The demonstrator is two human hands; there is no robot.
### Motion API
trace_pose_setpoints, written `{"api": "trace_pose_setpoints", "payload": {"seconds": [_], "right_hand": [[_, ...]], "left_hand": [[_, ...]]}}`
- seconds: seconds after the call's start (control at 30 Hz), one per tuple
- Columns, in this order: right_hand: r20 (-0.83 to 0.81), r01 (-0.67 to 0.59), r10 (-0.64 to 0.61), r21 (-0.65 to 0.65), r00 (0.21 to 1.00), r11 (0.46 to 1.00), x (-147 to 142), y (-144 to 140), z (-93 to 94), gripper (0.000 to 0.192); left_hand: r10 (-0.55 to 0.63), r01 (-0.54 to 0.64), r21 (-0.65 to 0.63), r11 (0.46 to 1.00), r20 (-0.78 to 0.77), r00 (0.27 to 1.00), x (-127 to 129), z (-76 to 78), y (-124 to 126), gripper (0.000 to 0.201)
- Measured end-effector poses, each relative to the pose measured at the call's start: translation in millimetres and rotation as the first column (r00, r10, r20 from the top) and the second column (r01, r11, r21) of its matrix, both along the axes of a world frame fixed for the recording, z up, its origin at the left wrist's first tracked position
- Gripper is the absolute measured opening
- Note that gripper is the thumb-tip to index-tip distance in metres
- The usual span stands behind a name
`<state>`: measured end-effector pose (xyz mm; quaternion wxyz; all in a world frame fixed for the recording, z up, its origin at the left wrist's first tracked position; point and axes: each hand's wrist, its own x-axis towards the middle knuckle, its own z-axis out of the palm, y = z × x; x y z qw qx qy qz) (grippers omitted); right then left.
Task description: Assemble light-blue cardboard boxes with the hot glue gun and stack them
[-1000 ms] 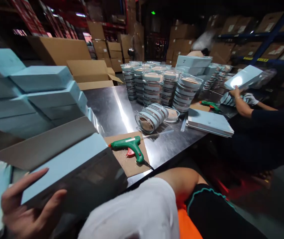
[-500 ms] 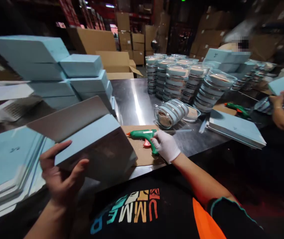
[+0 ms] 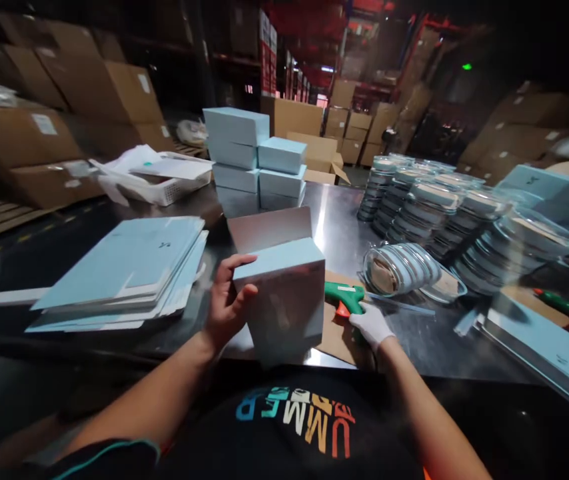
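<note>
At the far left, brown cardboard cartons [image 3: 39, 133] line the aisle, and a white basket of papers [image 3: 162, 177] sits at the back of the steel desk [image 3: 337, 230]. Nearer, a fanned pile of flat pale-blue sheets [image 3: 129, 270] lies on the desk. Behind the centre stands a stack of finished blue boxes [image 3: 257, 163], matte and square-edged. The bare left hand [image 3: 227, 303] grips the left side of a pale-blue box [image 3: 284, 300], thumb on top and fingers curled round its edge; the box stands upright at the desk's near edge with its grey-lined flap raised. Just right of it, partly hidden by the box, the white-gloved right hand [image 3: 370, 323] is closed round the handle of a green glue gun [image 3: 347, 297] resting on a brown cardboard mat [image 3: 334, 337]. Further right, a toppled row of clear round containers [image 3: 402, 267] lies before tall stacks of the same [image 3: 444, 203].
</note>
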<state>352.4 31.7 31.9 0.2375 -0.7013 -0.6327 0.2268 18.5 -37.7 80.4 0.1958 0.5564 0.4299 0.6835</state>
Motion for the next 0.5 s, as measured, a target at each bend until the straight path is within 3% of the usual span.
{"api": "trace_pose_setpoints", "payload": {"seconds": [0.1, 0.17, 0.23, 0.3, 0.37, 0.43, 0.5], "right_hand": [[-0.114, 0.140, -0.124, 0.141, 0.986, 0.980, -3, -19, -1.2, 0.039], [-0.267, 0.276, -0.193, 0.319, 0.944, 0.907, -7, -33, 6.6, 0.061], [-0.460, 0.351, -0.122, 0.454, 0.880, 0.819, -9, -44, 24.2, 0.070], [-0.542, 0.265, 0.067, 0.511, 0.838, 0.818, -9, -52, 49.1, 0.059], [-0.451, 0.045, 0.253, 0.552, 0.856, 0.833, -8, -56, 74.2, 0.041], [-0.260, -0.128, 0.361, 0.626, 0.895, 0.769, -9, -59, 91.3, 0.025], [-0.085, -0.219, 0.375, 0.685, 0.923, 0.695, -15, -64, 96.9, 0.016]], "left_hand": [[-0.041, 0.041, 0.002, 0.999, 0.046, 0.998, -1, 6.1, 1, 0.066], [-0.052, 0.053, -0.014, 0.998, 0.057, 0.997, 0, 10.4, 1, 0.064], [-0.056, 0.058, -0.031, 0.998, 0.061, 0.997, 2, 14.2, 0, 0.062], [-0.048, 0.050, -0.028, 0.998, 0.052, 0.997, 7, 17.1, 1, 0.059], [-0.049, 0.049, -0.010, 0.999, 0.033, 0.998, 13, 18.7, 2, 0.056], [-0.063, 0.062, 0.014, 0.998, 0.017, 0.998, 20, 18.7, 5, 0.053], [-0.068, 0.068, 0.047, 0.997, 0.003, 0.998, 27, 17.3, 8, 0.051]]}}
